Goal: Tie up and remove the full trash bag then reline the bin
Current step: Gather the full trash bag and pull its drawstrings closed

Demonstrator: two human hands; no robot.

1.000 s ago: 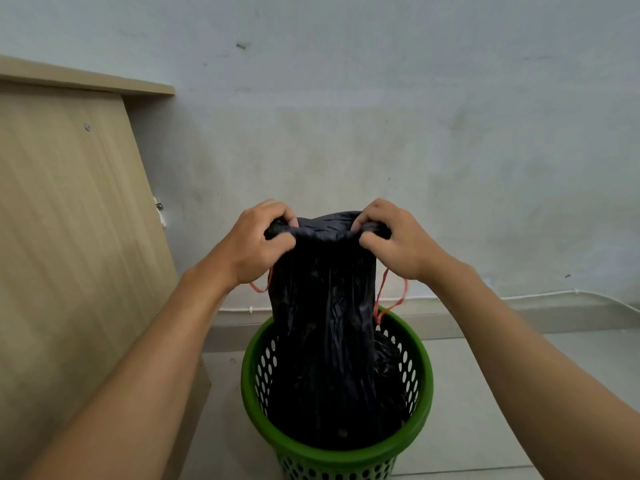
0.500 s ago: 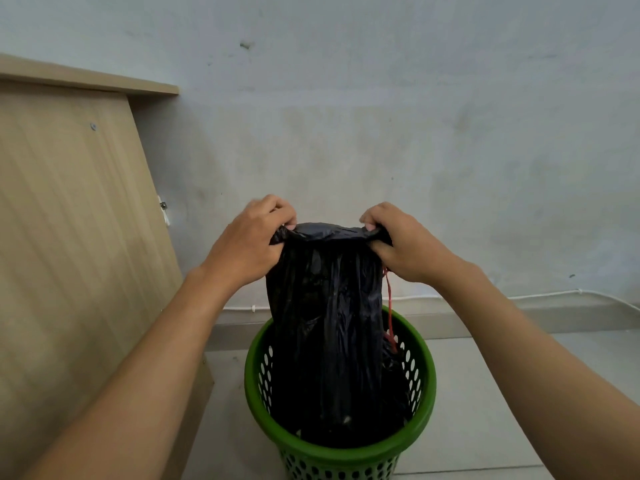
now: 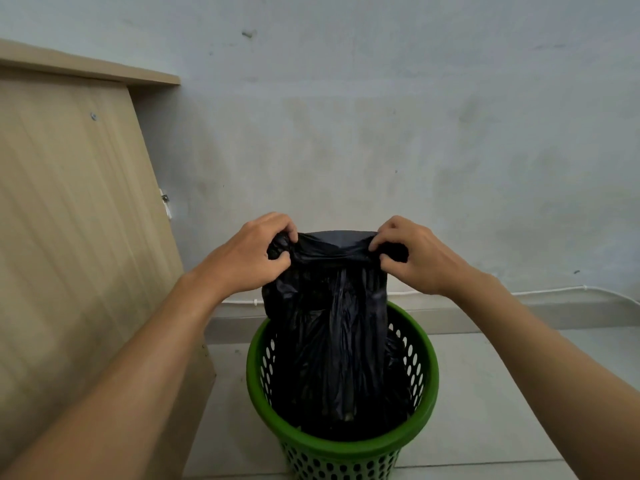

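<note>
**Bag mouth stretched taut above the bin**

Both hands up at the top hem of the black trash bag [image 3: 329, 327]. Left hand [image 3: 249, 254] clenched round a bunched corner of plastic, thumb and fingers pinching it tight. Right hand [image 3: 412, 258] doing the same at the opposite corner, thumb tucked under, knuckles over. Between the two fists, a tight band of hem, pulled flat, probably to gather the mouth shut and free up enough slack at each end for a knot.

Below the hands, the bag hanging in long creases, its lower part down inside the green perforated bin [image 3: 426, 386]. Not out yet, then; lifted part-way, likely so the load settles and the neck narrows.

Out past the left hand, a wooden panel [image 3: 69, 237] leaning close beside the bin. Beyond both hands, a pale wall [image 3: 381, 133], a thin white cable [image 3: 554, 291] along its base.

No knot visible, no fresh liner in sight. Tying apparently the step in hand.
</note>
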